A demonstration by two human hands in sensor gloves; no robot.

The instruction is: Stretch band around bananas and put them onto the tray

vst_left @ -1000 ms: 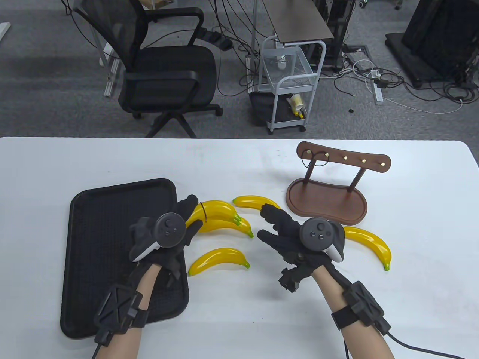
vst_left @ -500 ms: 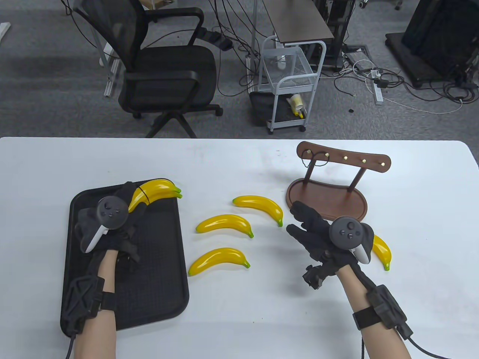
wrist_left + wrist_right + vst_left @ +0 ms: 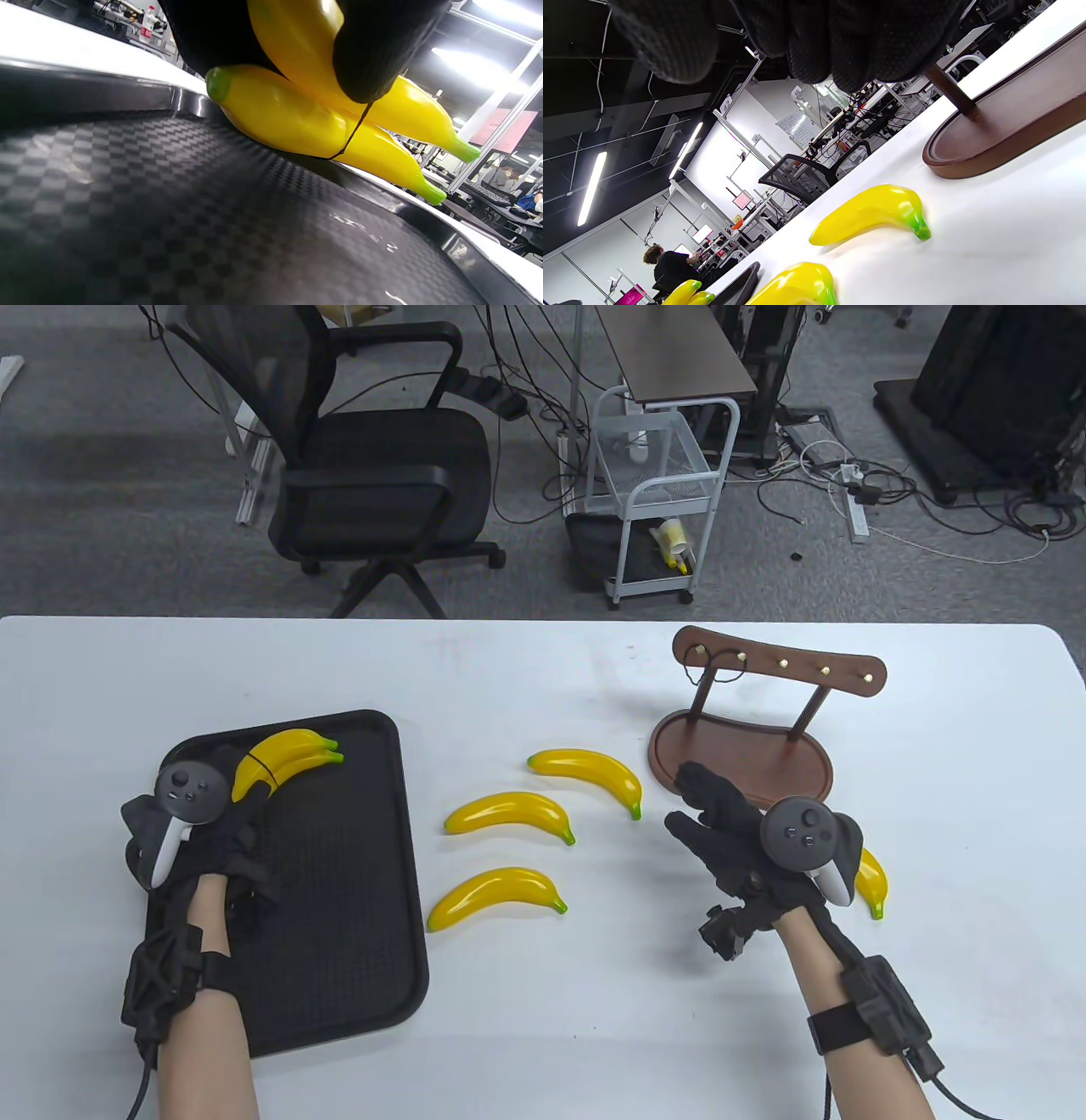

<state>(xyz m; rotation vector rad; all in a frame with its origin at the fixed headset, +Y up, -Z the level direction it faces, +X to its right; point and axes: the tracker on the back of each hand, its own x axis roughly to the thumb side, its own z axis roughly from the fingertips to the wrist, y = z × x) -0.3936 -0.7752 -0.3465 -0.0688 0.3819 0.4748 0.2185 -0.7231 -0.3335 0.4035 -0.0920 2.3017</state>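
**Banded pair set down at the tray's far corner**

Nearest the person, the left hand point(image 3: 216, 823) gripped the banded pair point(image 3: 284, 757) by its blunt end, fingers point(image 3: 373, 55) curled over the upper fruit. The pair was low over, or just touching, the tray point(image 3: 339, 950) at its far left corner; the wrist view did not settle which. To the right of the tray the right hand point(image 3: 721, 823) hovered above the bench point(image 3: 543, 1035) with fingers loosely straight, holding nothing.

The pair looked like glossy moulded plastic: probably light, rigid and slippery, so a wrap round the thick middle or the blunt end would hold better than a pinch at the tapered green tips. The band point(image 3: 354, 131) was a thin dark loop, likely the only thing keeping the two together, and it could roll off toward the narrow end if dragged.

Both fruits were bright yellow, curved and nested, with green tips pointing away from the hand. Right of the tray lay three loose bananas, the nearest one point(image 3: 496, 897), a middle one point(image 3: 509, 816) and a far one point(image 3: 590, 776). A fourth point(image 3: 872, 882) showed partly behind the right hand. Farthest from the tray stood a brown wooden rack point(image 3: 747, 729) with a spare loop on one peg.
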